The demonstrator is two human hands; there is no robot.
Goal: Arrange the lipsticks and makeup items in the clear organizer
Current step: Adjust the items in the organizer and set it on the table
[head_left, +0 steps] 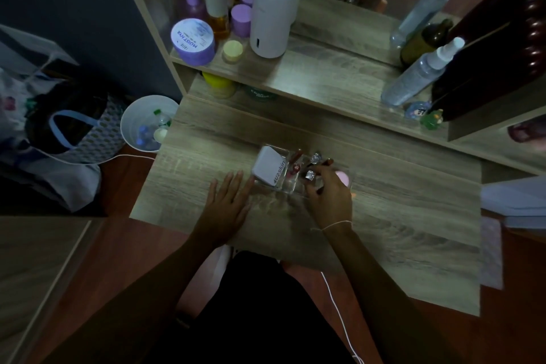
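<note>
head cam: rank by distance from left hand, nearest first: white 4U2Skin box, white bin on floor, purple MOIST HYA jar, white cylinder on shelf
From the left hand, flat on the desk:
1. White 4U2Skin box, just to its right, in the clear organizer.
2. White bin, on the floor, off the desk's left edge.
3. Purple MOIST HYA jar, shelf, left end.
4. White cylinder, shelf, behind the jar.

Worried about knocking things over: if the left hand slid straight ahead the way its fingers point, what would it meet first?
Probably the white 4U2Skin box at the clear organizer's near-left end. The left hand lies flat on the table, fingers aimed up-right toward it, though depth is uncertain.
</note>
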